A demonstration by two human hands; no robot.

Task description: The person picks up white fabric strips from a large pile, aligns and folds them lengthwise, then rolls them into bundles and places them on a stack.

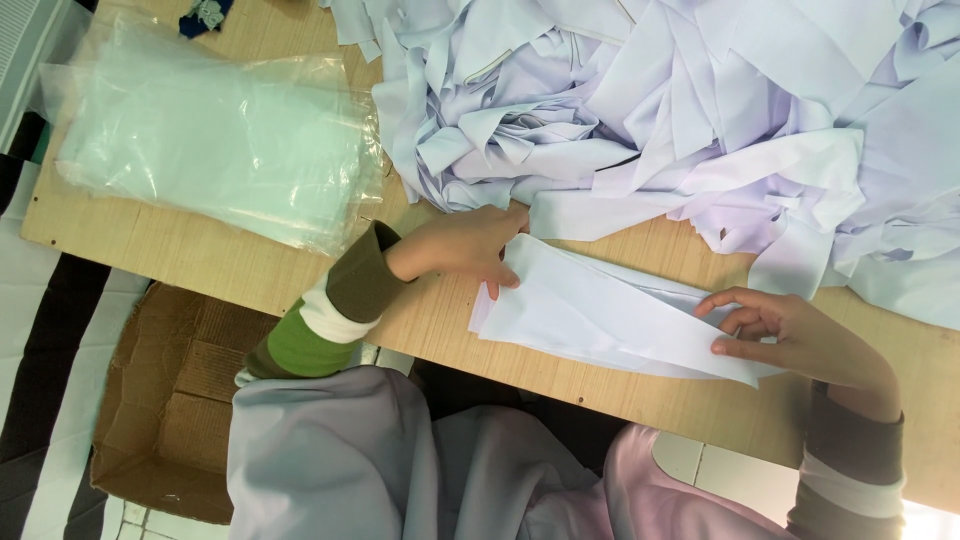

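A folded stack of white cloth strips (600,315) lies on the wooden table (200,255) near its front edge. My left hand (462,245) grips the stack's left end with fingers curled over it. My right hand (800,335) pinches the right end between thumb and fingers. Both sleeves are striped green, white and brown.
A large heap of loose white cloth pieces (680,110) covers the far right of the table. A pile of clear plastic bags (215,135) lies at the far left. An open cardboard box (165,400) stands on the floor below the table's left edge.
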